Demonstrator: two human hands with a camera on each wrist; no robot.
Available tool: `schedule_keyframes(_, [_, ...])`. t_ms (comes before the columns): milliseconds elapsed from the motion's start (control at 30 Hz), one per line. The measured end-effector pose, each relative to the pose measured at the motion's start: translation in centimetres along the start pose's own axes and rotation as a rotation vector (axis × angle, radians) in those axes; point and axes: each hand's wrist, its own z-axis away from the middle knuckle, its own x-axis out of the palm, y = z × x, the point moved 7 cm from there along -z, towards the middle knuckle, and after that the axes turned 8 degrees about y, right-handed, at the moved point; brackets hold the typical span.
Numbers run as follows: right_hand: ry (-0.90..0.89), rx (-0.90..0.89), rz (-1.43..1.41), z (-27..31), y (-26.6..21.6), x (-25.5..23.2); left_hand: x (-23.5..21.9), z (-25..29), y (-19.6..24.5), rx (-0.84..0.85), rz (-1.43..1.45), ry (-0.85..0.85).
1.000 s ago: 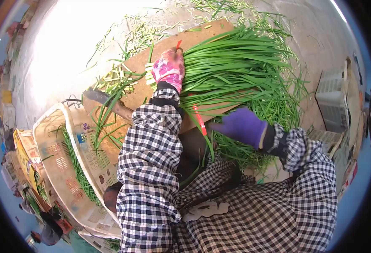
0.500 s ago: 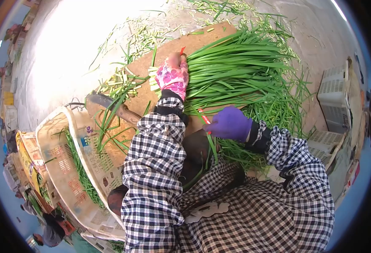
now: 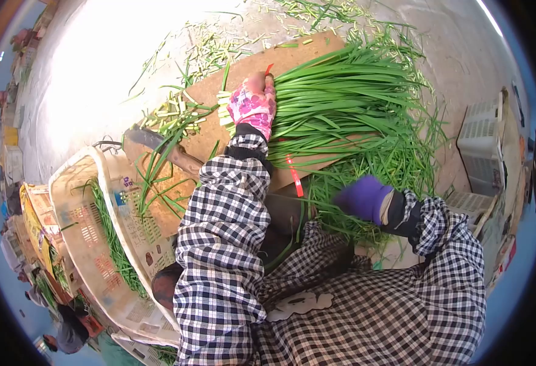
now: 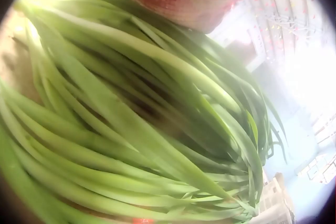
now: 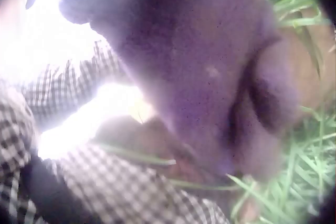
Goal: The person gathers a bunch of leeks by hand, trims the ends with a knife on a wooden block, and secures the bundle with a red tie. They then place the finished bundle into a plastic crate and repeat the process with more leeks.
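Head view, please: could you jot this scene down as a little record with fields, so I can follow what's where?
Left hand: pink floral-gloved, across the chive bundle near its pale stem ends
Right hand: purple-gloved, blurred, by loose leaves; finger pose unclear
Red tape: ends show on both sides of the bundle
Brown board: beneath the bundle
Knife: lying on the board
White plastic basket: beside the board, holding green leaves

The head camera peers forward and down; wrist cameras sit close. Head and left wrist share long green leaves point(image 3: 341, 91) at the pink-flowered, gloved left hand point(image 3: 252, 105).
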Motion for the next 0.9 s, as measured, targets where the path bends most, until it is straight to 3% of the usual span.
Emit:
schedule_keyframes(33, [0.290, 0.084, 0.010, -0.9, 0.1, -4.6, 0.1, 0.1, -0.1, 0.005, 0.001, -0.005])
schedule_keyframes(100, [0.691, -0.021, 0.052, -1.8, -0.8, -8.0, 0.6, -0.1, -0.4, -0.018, 0.036, -0.066])
schedule_keyframes(167, [0.673, -0.073, 0.041, -4.1, -1.0, -6.7, 0.0, 0.0, 0.3, 0.067, 0.009, 0.054])
schedule_keyframes(333, [0.657, -0.184, 0.037, -6.2, -1.5, -5.7, -0.2, 0.2, 0.3, 0.063, 0.002, 0.058])
schedule_keyframes(433, [0.759, -0.169, -0.060, -5.9, -1.3, -8.0, 0.1, 0.4, 0.3, 0.069, 0.022, 0.050])
schedule_keyframes(500, [1.072, -0.012, -0.183, -4.2, -0.3, -12.6, -0.5, 0.7, 0.4, 0.087, 0.006, 0.073])
schedule_keyframes(533, [1.075, -0.010, -0.184, -4.6, 0.0, -14.0, -0.6, 0.9, 0.3, 0.100, 0.064, 0.058])
schedule_keyframes(600, [1.219, 0.094, -0.497, -5.2, 3.4, -17.1, -0.7, 1.8, 0.4, 0.127, 0.149, 0.059])
schedule_keyframes(633, [1.232, 0.096, -0.491, -5.9, 4.0, -17.6, 0.3, 2.2, -1.1, 0.026, 0.304, -0.010])
schedule_keyframes(700, [1.182, 0.233, -0.906, -8.4, 6.9, -16.5, -1.8, 3.5, -0.1, 0.083, 0.208, 0.047])
schedule_keyframes(767, [1.269, 0.138, -0.822, -8.9, 7.1, -17.6, -2.1, 4.1, -0.4, 0.045, 0.195, 0.005])
schedule_keyframes(833, [0.895, 0.269, -1.086, -11.0, 8.1, -15.8, -1.5, 4.3, -1.0, 0.002, 0.345, -0.023])
schedule_keyframes(867, [0.806, 0.242, -1.341, -12.0, 8.5, -14.7, -1.6, 4.2, -0.9, 0.005, 0.344, -0.024])
schedule_keyframes(900, [0.810, 0.241, -1.342, -12.5, 9.0, -14.2, -1.3, 4.3, -0.8, 0.002, 0.256, -0.076])
